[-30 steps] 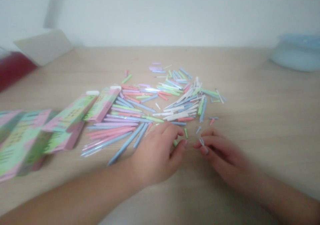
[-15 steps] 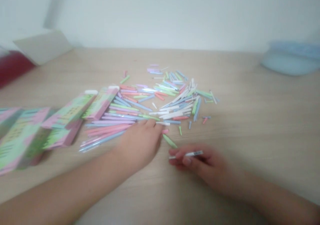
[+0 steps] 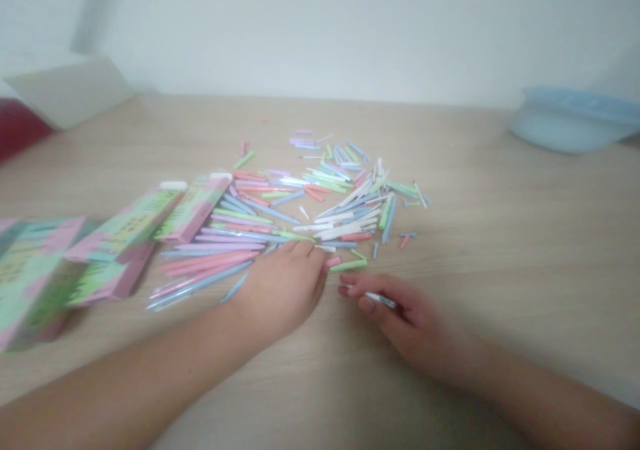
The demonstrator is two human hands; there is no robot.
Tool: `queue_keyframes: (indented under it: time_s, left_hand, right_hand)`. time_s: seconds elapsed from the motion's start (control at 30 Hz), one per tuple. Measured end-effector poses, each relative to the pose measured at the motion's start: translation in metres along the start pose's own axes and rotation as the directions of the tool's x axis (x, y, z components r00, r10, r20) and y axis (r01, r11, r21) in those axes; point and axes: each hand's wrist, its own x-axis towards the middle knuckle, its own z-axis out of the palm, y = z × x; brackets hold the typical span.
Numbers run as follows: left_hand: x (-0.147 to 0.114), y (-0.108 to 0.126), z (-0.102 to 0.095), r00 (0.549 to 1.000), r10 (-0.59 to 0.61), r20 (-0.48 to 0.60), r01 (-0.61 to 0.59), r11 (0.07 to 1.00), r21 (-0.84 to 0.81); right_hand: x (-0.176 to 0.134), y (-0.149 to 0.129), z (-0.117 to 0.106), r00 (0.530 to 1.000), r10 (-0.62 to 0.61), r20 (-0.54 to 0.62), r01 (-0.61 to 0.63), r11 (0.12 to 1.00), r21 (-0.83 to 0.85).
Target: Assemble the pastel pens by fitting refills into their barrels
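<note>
My left hand [image 3: 285, 283] is over the near edge of a pile of pastel pen parts, back upward, fingers bent down and together. Its fingertips are hidden, so what they hold cannot be made out. A blue pen barrel [image 3: 234, 289] shows from beneath its wrist side. My right hand [image 3: 395, 310], a little to the right, pinches a white pen refill [image 3: 381, 299] between thumb and fingers. Just beyond its fingertips lie a green pen cap [image 3: 349, 265] and a pink piece [image 3: 332, 261]. More white refills [image 3: 350, 223] lie beyond the hands.
Pastel printed boxes [image 3: 125, 227] lie at the left, some stacked. Pink and blue barrels [image 3: 200, 267] fan out beside them. An open box flap [image 3: 70, 90] and a red object [image 3: 20, 127] stand back left. A pale blue bowl-like container [image 3: 570, 123] sits back right.
The green cap has turned flatter near my right fingertips. My right hand has moved slightly up, and the refill shows less. A blue barrel now shows under my left hand. The view has shifted slightly.
</note>
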Motion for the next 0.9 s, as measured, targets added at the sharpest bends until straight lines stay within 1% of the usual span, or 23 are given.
queue_keyframes:
  time_s: [0.07, 0.17, 0.27, 0.33, 0.43, 0.53, 0.6, 0.67, 0.8, 0.9]
  left_hand:
    - [0.000, 0.001, 0.001, 1.000, -0.002, -0.022, 0.002, 1.000, -0.002]
    - [-0.001, 0.003, 0.002, 0.998, 0.022, -0.062, -0.022, 1.000, 0.001]
    - [-0.003, 0.003, 0.002, 0.993, 0.057, -0.099, -0.059, 0.998, -0.015]
    - [-0.004, 0.003, 0.003, 0.989, 0.082, -0.122, -0.087, 0.996, -0.033]
    - [-0.006, 0.002, 0.003, 0.979, 0.132, -0.153, -0.144, 0.987, -0.068]
    - [-0.006, 0.002, 0.004, 0.970, 0.170, -0.175, -0.191, 0.976, -0.108]
    - [-0.006, 0.002, 0.005, 0.968, 0.178, -0.179, -0.202, 0.971, -0.126]
    - [-0.006, 0.001, 0.005, 0.969, 0.177, -0.172, -0.202, 0.968, -0.146]
    - [-0.006, 0.002, 0.005, 0.976, 0.157, -0.149, -0.181, 0.969, -0.167]
    - [-0.007, 0.003, 0.005, 0.977, 0.161, -0.139, -0.185, 0.967, -0.174]
  right_hand:
    - [0.002, 0.007, -0.003, 0.997, -0.013, -0.079, 0.012, 1.000, -0.018]
    - [0.004, 0.013, -0.009, 0.987, -0.039, -0.155, 0.033, 0.999, -0.044]
    - [0.006, 0.013, -0.014, 0.968, -0.153, -0.200, 0.142, 0.988, -0.068]
    - [0.006, 0.012, -0.015, 0.955, -0.196, -0.224, 0.197, 0.980, -0.017]
    - [0.004, 0.010, -0.015, 0.952, -0.171, -0.253, 0.194, 0.979, 0.066]
    - [0.004, 0.010, -0.015, 0.941, -0.177, -0.288, 0.202, 0.977, 0.061]
    - [0.003, 0.011, -0.015, 0.937, -0.187, -0.295, 0.211, 0.976, 0.053]
    - [0.001, 0.013, -0.015, 0.939, -0.183, -0.292, 0.215, 0.973, 0.081]
    - [-0.003, 0.012, -0.019, 0.942, -0.157, -0.295, 0.198, 0.974, 0.114]
    - [-0.004, 0.005, -0.022, 0.941, -0.191, -0.278, 0.202, 0.979, 0.010]
